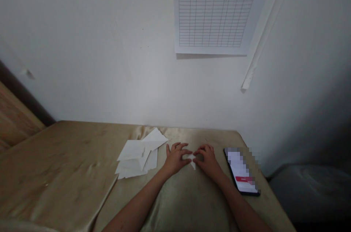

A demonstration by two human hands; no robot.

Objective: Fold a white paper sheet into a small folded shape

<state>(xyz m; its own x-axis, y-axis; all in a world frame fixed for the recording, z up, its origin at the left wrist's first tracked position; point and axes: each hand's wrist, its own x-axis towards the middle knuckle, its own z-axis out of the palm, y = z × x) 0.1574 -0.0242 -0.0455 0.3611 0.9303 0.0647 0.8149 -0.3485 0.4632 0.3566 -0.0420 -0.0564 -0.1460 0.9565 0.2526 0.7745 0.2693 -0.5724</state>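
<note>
A small folded piece of white paper [193,163] lies on the cloth-covered table between my two hands. My left hand [176,157] pinches its left side between thumb and forefinger, the other fingers curled above. From the right, my right hand [206,156] grips the opposite side with thumb and forefinger. Both hands rest low over the cloth, fingertips almost meeting. Part of the paper is hidden behind the fingers. Left of my left hand is a loose pile of white paper sheets [131,150], some with torn or uneven edges.
A phone [241,173] with a lit screen lies right of my right forearm. The table's tan satin cloth [68,166] reaches the white wall [95,60]. A printed grid sheet [214,19] hangs there. A wooden panel [16,118] stands at far left.
</note>
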